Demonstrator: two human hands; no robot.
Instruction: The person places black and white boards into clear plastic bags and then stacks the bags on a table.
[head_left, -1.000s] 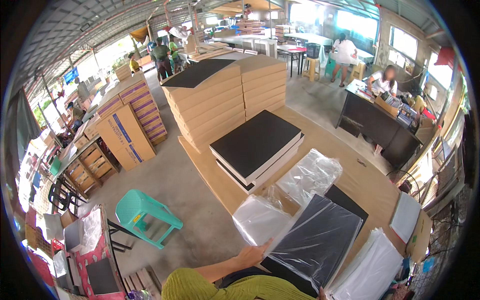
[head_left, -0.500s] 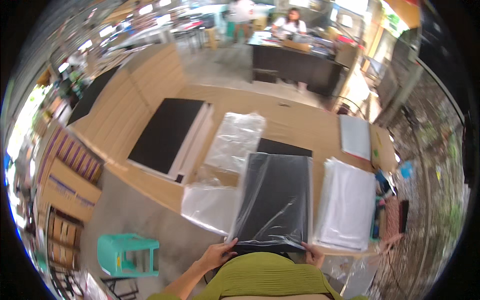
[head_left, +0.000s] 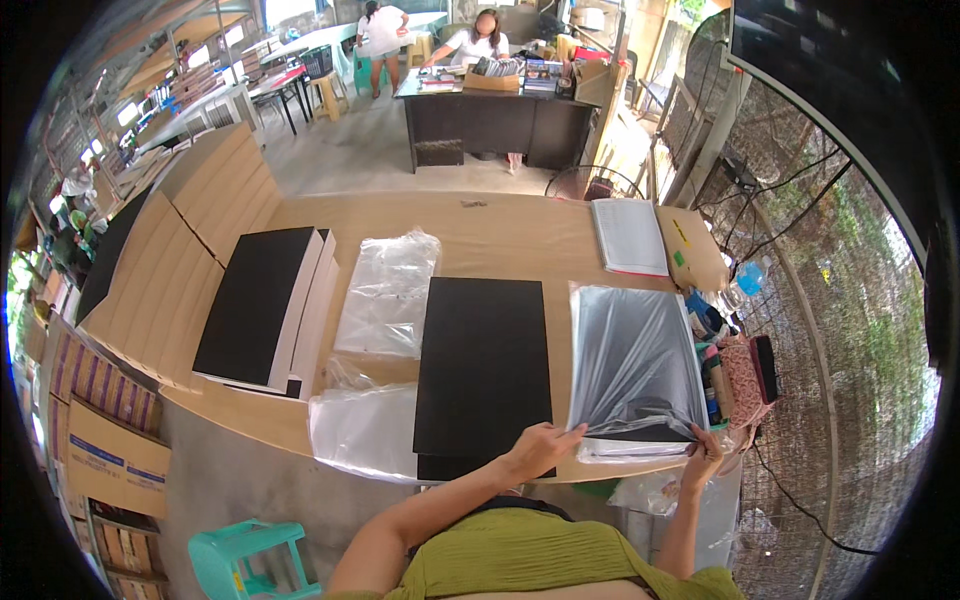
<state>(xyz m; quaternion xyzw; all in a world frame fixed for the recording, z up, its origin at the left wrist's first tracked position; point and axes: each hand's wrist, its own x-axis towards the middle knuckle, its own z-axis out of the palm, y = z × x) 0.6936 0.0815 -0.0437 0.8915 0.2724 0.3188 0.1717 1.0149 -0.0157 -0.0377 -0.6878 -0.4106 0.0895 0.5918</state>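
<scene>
Both my hands pinch the near corners of a black board in a clear plastic sleeve [head_left: 640, 350]. My left hand [head_left: 540, 448] is closed on its near left corner, and my right hand [head_left: 706, 452] is closed on the near right one. The sleeve lies over a white, plastic-covered stack [head_left: 630, 450], whose near edge peeks out below; whether it rests fully on it I cannot tell. Creases fan across the film towards my hands. Just left lies a bare black board [head_left: 480, 365], with another black edge showing under its near side.
Clear plastic sleeves [head_left: 385, 300] and a white plastic-covered pile [head_left: 362, 430] lie left of the bare board. Farther left are a stack with a black top [head_left: 255, 305] and tall cardboard [head_left: 165, 260]. A notebook [head_left: 628, 237], a pink pouch [head_left: 748, 378] and a green stool [head_left: 250, 560] stand around.
Both hands have carried the sleeved board rightward, from over the bare black board onto the white stack. The bare board is now uncovered. The view has turned to the right.
</scene>
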